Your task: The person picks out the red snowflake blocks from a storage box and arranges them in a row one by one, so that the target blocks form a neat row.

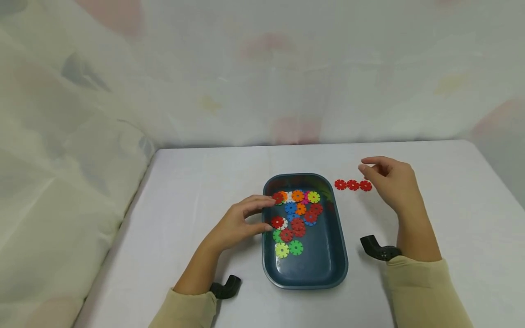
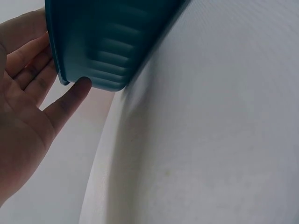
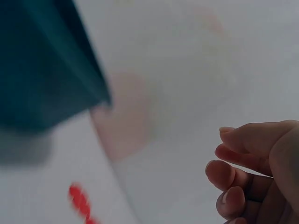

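A dark teal tray (image 1: 305, 278) holds many notched plastic discs in red, orange, blue, green, yellow, white and pink. My left hand (image 1: 238, 223) is at its left rim, fingertips over the edge near a red disc (image 1: 277, 197). In the left wrist view the thumb (image 2: 70, 105) lies along the tray's outer wall, fairly straight. Right of the tray, red discs (image 1: 353, 185) form a short row on the table. Above the row's right end hovers my right hand (image 1: 393, 182), fingers loosely bent. No object shows between its fingertips (image 3: 218, 173); a sliver of red peeks out beneath it.
A white cloth covers the table (image 1: 197, 182), backed by a pale patterned curtain (image 1: 254, 82) that continues along the left side. Each wrist wears a black camera mount (image 1: 379, 249). The tray's front right part shows bare floor.
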`<state>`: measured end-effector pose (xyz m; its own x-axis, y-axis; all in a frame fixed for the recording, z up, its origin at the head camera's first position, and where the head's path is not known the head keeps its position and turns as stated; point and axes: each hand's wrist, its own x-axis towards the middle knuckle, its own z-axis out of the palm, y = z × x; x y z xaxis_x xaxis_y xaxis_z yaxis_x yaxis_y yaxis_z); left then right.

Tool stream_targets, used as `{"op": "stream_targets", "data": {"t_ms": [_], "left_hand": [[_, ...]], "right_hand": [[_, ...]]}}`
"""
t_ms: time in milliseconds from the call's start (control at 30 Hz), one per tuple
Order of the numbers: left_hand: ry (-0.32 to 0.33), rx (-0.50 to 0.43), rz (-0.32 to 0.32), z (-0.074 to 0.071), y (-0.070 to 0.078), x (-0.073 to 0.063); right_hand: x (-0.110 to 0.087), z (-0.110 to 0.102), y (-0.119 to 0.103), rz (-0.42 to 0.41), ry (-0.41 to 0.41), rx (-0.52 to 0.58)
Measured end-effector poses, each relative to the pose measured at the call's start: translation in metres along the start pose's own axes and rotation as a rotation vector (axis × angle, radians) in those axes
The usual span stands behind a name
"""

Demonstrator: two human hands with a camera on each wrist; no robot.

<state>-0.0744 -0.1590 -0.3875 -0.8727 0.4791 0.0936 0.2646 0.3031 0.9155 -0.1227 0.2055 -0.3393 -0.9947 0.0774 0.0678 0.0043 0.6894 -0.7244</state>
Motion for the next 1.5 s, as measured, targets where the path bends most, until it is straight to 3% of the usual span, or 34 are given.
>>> {"op": "stream_targets", "data": {"t_ms": [133,267,467,633,867,1033,1133,1500], "left_hand": [[-0.006,0.009,-0.004,-0.001,0.001,0.002],[-0.001,0.008,-0.013,-0.001,0.001,0.002],[-0.012,0.0,0.009,0.001,0.001,0.005],[-0.014,0.007,0.033,0.002,0.0,0.007],[-0.005,0.014,-0.009,0.004,0.003,0.009],[-0.001,0.03,-0.021,0.002,0.021,0.007],[-0.003,0.027,-0.007,0.001,0.029,0.005],[-0.006,0.005,-0.02,0.001,0.032,0.004]], "right_hand": [[-0.009,0.002,-0.046,-0.153,0.014,0.034],[-0.007,0.018,-0.082,-0.265,-0.112,-0.015],[0.008,0.061,-0.103,-0.281,-0.409,-0.172],[0.016,0.092,-0.106,-0.245,-0.55,-0.306],[0.021,0.121,-0.103,-0.215,-0.575,-0.399],[0.022,0.137,-0.095,-0.217,-0.576,-0.411],[0.022,0.141,-0.093,-0.22,-0.579,-0.418],[0.019,0.145,-0.095,-0.229,-0.571,-0.452]]}}
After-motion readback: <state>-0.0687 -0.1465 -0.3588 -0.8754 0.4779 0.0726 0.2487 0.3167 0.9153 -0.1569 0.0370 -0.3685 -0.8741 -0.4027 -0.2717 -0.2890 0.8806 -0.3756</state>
